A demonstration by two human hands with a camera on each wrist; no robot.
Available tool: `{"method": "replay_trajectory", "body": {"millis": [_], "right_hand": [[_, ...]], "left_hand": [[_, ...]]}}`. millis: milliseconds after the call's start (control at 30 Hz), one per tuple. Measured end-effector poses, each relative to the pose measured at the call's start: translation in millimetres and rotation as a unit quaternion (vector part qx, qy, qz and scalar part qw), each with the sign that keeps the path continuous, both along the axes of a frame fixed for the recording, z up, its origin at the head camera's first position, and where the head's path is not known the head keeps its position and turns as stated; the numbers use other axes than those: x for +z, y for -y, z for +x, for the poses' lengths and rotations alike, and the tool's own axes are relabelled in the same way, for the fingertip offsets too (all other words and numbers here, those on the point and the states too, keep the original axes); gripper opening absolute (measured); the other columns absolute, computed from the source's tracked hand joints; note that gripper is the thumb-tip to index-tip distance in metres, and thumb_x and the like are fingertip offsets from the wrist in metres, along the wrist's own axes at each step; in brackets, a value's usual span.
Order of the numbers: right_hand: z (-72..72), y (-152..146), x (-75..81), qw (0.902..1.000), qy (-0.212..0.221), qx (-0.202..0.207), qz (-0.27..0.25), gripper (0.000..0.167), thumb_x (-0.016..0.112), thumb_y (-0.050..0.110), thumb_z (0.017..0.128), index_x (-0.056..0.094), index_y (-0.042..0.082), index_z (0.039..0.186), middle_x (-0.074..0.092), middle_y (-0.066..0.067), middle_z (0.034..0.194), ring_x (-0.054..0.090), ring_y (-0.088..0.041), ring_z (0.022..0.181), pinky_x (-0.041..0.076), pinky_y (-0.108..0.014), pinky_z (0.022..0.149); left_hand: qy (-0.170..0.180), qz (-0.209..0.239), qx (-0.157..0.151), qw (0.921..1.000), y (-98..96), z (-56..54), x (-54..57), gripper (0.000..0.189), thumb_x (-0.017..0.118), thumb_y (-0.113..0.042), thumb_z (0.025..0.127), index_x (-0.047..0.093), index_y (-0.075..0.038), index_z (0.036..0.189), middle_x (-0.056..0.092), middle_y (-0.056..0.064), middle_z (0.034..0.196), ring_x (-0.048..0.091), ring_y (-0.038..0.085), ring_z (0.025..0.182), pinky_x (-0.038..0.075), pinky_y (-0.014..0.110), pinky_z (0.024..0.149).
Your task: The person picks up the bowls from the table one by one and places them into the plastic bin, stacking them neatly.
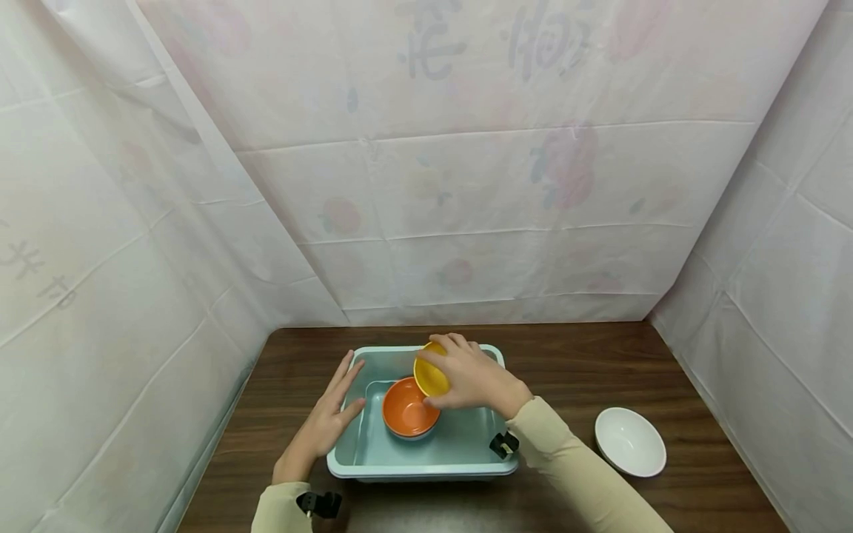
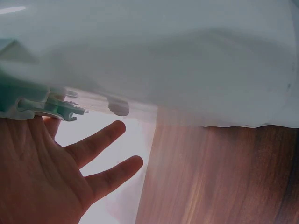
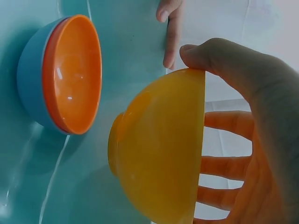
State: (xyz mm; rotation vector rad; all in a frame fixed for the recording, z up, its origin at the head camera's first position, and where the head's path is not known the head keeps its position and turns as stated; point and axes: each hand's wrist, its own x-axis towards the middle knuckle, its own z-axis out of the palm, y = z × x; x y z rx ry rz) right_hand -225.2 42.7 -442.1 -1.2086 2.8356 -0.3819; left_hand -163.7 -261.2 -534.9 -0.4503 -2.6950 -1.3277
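Observation:
My right hand (image 1: 469, 374) grips a yellow bowl (image 3: 159, 149) by its rim, thumb on one side and fingers on the other. In the head view the yellow bowl is tilted above the pale teal tub (image 1: 426, 471). Inside the tub sits an orange bowl (image 3: 77, 74), nested in a blue bowl (image 3: 32, 77). My left hand (image 1: 326, 422) has its fingers spread at the tub's left rim. In the left wrist view, the tub's pale outer wall (image 2: 163, 60) fills the top, with the spread fingers (image 2: 112, 179) beside it.
A white bowl (image 1: 629, 442) stands alone on the dark wooden table (image 1: 566, 352), right of the tub. White patterned sheets (image 1: 466, 185) hang behind the table and along both sides.

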Motion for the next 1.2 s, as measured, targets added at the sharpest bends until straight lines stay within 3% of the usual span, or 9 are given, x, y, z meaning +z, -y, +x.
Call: {"method": "replay_trajectory", "body": {"millis": [567, 900, 1200], "right_hand": [[3.2, 10.0, -8.3, 0.9997, -0.002, 0.017, 0.015, 0.077, 0.072, 0.064, 0.085, 0.052, 0.029, 0.151, 0.045, -0.013, 0.156, 0.046, -0.035, 0.136, 0.05, -0.056, 0.103], [4.2, 17.1, -10.1, 0.9988, -0.019, 0.035, 0.029, 0.078, 0.066, 0.072, 0.086, 0.054, 0.029, 0.15, 0.048, -0.009, 0.154, 0.048, -0.031, 0.134, 0.051, -0.053, 0.103], [2.7, 26.4, -16.3, 0.998, -0.005, 0.053, 0.034, 0.076, 0.072, 0.063, 0.086, 0.052, 0.029, 0.151, 0.047, -0.009, 0.154, 0.048, -0.03, 0.133, 0.051, -0.054, 0.103]], "left_hand": [[0.003, -0.002, 0.003, 1.0, 1.2, 0.0, -1.0, 0.065, 0.059, -0.031, 0.105, 0.033, -0.015, 0.163, 0.01, 0.018, 0.173, 0.017, 0.046, 0.156, 0.023, 0.077, 0.114], [0.005, -0.004, 0.003, 1.0, 0.9, 0.4, 0.4, 0.066, 0.058, -0.032, 0.105, 0.032, -0.015, 0.163, 0.008, 0.01, 0.174, 0.017, 0.045, 0.157, 0.023, 0.076, 0.115], [0.005, -0.002, 0.0, 1.0, 0.5, -0.1, 1.6, 0.066, 0.058, -0.031, 0.105, 0.032, -0.013, 0.163, 0.007, 0.011, 0.174, 0.016, 0.046, 0.157, 0.023, 0.076, 0.115]]}}
